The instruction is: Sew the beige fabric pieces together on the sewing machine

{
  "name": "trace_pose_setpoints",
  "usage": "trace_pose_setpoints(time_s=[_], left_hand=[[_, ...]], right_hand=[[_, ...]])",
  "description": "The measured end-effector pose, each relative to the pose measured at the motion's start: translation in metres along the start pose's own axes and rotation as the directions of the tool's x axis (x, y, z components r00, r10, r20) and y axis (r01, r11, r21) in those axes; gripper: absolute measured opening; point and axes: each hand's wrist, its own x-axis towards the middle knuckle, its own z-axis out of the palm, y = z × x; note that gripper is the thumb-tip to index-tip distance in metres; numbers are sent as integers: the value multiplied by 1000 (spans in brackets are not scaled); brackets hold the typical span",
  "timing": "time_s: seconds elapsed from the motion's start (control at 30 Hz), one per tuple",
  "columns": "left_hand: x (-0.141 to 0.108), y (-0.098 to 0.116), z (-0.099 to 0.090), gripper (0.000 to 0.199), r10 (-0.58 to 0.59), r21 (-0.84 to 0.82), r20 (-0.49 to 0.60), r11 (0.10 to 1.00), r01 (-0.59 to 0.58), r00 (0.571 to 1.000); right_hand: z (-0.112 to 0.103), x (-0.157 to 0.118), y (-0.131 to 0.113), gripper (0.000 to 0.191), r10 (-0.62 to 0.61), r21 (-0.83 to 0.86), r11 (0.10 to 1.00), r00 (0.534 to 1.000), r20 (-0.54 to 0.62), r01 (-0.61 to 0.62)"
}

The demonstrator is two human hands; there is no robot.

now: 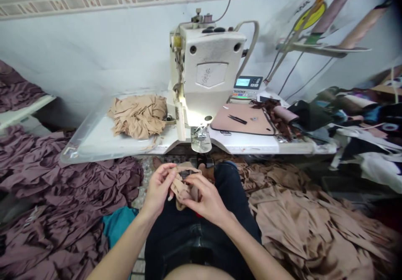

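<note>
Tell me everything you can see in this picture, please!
sewing machine: one, white, middle of the table
sewing table: one, white, under the machine
tan fabric pile: one, tan, on the table, left of the machine
mat: one, pinkish brown, right of the machine
tweezers: one pair, black, on the mat
mauve fabric heap: one, mauve, low on the left
tan fabric heap: one, tan, low on the right
teal cloth: one, teal, beside the left leg
tan fabric piece: one, tan, between the hands
left hand: one, pinching the piece
right hand: one, pinching the piece
</note>
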Motion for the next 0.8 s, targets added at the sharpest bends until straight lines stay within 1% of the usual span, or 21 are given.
trace_pose_setpoints(time_s=[0.03,0.07,0.1,0.13,0.2,0.27,0.33,0.4,0.47,0.5,0.53,0.57,0.6,0.67,0.7,0.73,0.77,0.8], left_hand=[[1,-3,2,54,10,-6,-5,1000,-10,1000],[2,-5,5,51,26,-16,-19,1000,-26,999],[3,-7,6,50,41,-26,-37,999,-42,998],[5,-10,7,49,54,-32,-52,998,-56,997],[10,-14,6,48,71,-26,-71,997,-73,995],[15,-18,1,47,79,5,-63,997,-79,995],[18,-20,-5,43,81,49,-39,996,-79,996],[20,-22,-10,37,105,116,-9,988,-103,994],[20,-24,-12,34,166,204,31,964,-169,986],[19,-25,-13,35,186,250,71,948,-198,980],[18,-26,-12,38,177,295,128,933,-208,976],[16,-27,-11,41,131,340,198,920,-194,971],[14,-28,-9,44,53,395,275,904,-163,960],[11,-31,-3,47,-121,537,393,835,-120,911],[10,-32,0,53,-178,594,432,794,-130,884],[9,-32,3,60,-199,627,469,761,-166,860],[9,-33,7,64,-190,629,517,746,-220,835],[10,-33,10,67,-162,598,575,752,-277,802]], right_hand=[[2,-1,2,28,-3,-6,1000,1000,16,3],[4,-2,4,20,21,5,1000,999,26,-21],[7,-2,7,15,73,38,997,997,23,-73],[9,-3,9,14,142,89,986,990,14,-142],[7,-3,14,24,284,225,934,959,5,-278],[-3,-1,17,37,366,345,865,928,65,-365],[-20,1,18,44,381,407,810,907,182,-422],[-39,3,19,47,382,411,774,873,304,-482],[-54,6,20,51,402,394,752,841,362,-529],[-60,6,20,53,416,393,743,834,362,-541],[-64,7,20,54,427,398,738,834,350,-545],[-67,8,20,53,432,403,737,837,335,-542],[-70,8,18,51,429,402,744,843,325,-534],[-74,10,13,46,388,361,786,854,346,-503],[-76,12,9,41,352,323,819,860,368,-474],[-79,13,5,37,311,281,856,866,392,-434],[-81,15,0,32,270,238,889,867,418,-391],[-84,16,-3,28,235,199,915,864,445,-351]])
